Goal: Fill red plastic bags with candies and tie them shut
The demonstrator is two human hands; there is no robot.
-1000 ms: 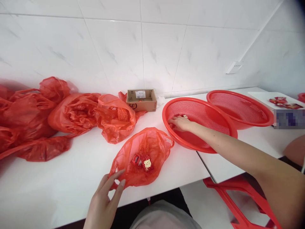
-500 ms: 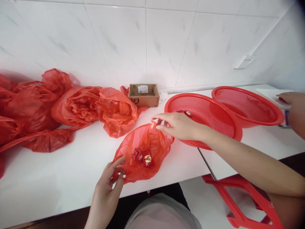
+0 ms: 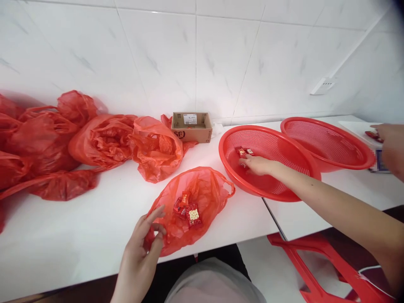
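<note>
My left hand point(image 3: 140, 244) pinches the near left rim of a red plastic bag point(image 3: 208, 185), its index finger stretched out over the rim. The bag lies open on the white table. Inside it are several small red-wrapped candies point(image 3: 193, 214), one with a pale bear print. My right hand point(image 3: 257, 165) reaches down into the nearer red perforated plastic basket point(image 3: 277, 145). Its bent fingertips are on a small red packet, partly hidden by the fingers. Beside them lie other wrapped candies point(image 3: 240, 150) on the basket's floor.
Several crumpled red bags point(image 3: 104, 139) line the back left. A small cardboard box point(image 3: 192, 130) stands against the tiled wall. A second red basket point(image 3: 331, 141) sits at the right, next to a co-worker's hand point(image 3: 393, 141) with a red packet. A red stool point(image 3: 303, 269) stands below.
My right hand has moved from above the bag rightward into the nearer basket. Another red-orange packet now lies in the bag. My left hand stays at the bag's rim.
</note>
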